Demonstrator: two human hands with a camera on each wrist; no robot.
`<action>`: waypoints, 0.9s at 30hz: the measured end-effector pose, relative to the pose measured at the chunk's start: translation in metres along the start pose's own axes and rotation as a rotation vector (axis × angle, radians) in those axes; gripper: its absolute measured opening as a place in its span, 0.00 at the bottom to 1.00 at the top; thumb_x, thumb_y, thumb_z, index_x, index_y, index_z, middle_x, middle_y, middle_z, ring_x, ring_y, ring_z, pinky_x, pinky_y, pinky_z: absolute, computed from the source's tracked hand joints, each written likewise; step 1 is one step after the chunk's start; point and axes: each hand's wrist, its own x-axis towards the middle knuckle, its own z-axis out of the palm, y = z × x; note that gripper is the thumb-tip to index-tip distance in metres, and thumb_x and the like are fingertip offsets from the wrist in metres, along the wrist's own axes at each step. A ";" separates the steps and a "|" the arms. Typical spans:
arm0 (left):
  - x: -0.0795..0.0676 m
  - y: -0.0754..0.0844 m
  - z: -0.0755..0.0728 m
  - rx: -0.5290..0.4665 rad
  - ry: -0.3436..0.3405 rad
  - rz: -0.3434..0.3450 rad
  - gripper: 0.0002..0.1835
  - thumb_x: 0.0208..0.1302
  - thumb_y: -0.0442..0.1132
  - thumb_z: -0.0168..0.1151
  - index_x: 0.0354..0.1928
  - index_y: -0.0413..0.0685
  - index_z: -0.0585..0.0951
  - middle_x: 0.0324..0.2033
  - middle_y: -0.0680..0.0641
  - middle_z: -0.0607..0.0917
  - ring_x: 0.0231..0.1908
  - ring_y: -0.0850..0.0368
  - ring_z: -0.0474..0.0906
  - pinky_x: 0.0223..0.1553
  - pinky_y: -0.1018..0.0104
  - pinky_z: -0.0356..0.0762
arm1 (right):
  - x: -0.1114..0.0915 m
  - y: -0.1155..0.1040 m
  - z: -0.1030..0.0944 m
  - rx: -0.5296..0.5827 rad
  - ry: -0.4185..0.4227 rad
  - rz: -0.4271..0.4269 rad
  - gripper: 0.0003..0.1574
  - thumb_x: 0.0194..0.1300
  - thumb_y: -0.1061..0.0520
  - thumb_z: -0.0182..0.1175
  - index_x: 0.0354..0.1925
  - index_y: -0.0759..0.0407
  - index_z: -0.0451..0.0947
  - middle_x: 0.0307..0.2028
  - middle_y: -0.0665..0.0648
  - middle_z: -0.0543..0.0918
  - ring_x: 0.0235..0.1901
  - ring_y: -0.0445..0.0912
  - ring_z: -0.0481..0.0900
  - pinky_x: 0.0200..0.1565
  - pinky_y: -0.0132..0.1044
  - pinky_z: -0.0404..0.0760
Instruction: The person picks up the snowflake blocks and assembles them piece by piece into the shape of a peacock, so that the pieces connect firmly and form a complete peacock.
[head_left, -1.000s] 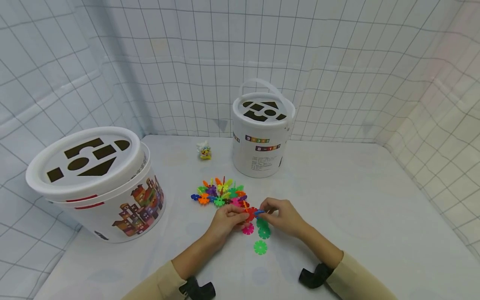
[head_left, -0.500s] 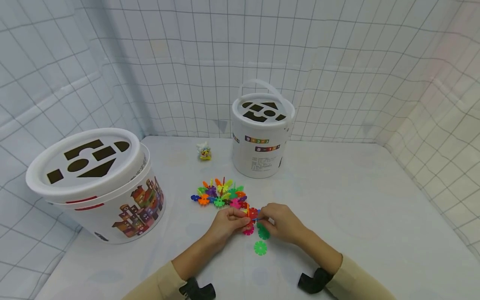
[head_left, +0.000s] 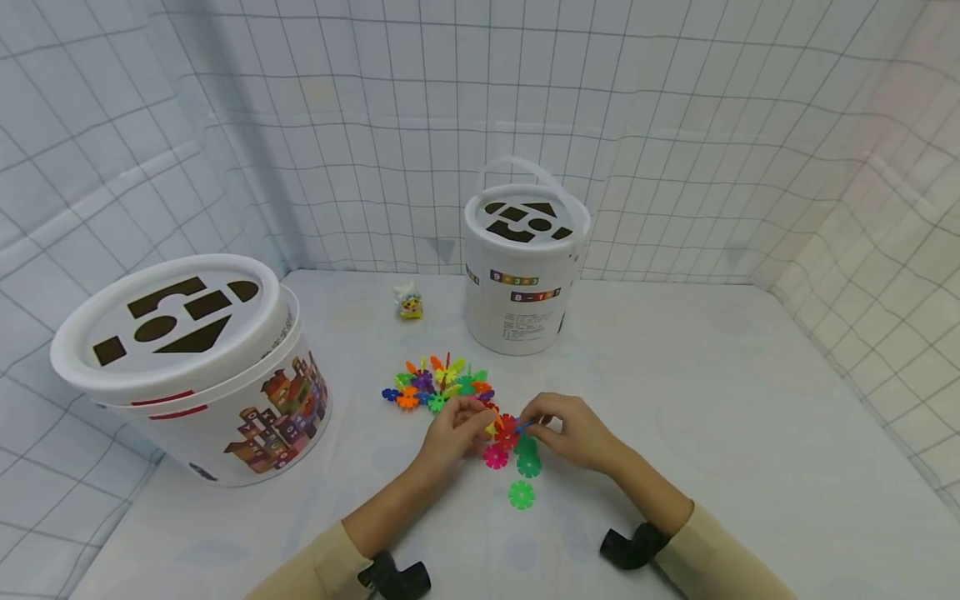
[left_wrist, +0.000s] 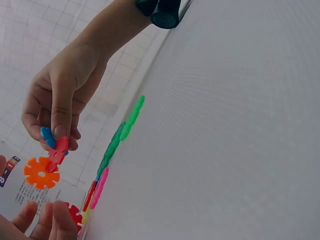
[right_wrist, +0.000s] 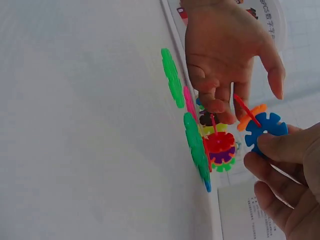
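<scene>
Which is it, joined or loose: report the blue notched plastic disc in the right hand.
Joined: the right wrist view shows a red notched plastic disc slotted into the blue disc.

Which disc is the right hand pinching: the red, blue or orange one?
The blue disc. The thumb of the right hand lies on its face, while the red disc joined to it and the orange disc stick out beyond.

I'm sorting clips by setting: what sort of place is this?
Likely a screened-off tabletop play or filming space: grid-patterned sheeting rises behind and beside a white table bearing colourful flower-shaped pieces and lidded white buckets.
</scene>
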 end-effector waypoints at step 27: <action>-0.004 0.008 -0.008 0.383 -0.257 0.125 0.09 0.65 0.39 0.64 0.32 0.39 0.83 0.24 0.52 0.80 0.24 0.58 0.72 0.25 0.68 0.73 | -0.001 -0.007 -0.012 0.018 -0.195 0.228 0.10 0.62 0.61 0.66 0.43 0.60 0.82 0.36 0.50 0.83 0.34 0.40 0.77 0.37 0.34 0.80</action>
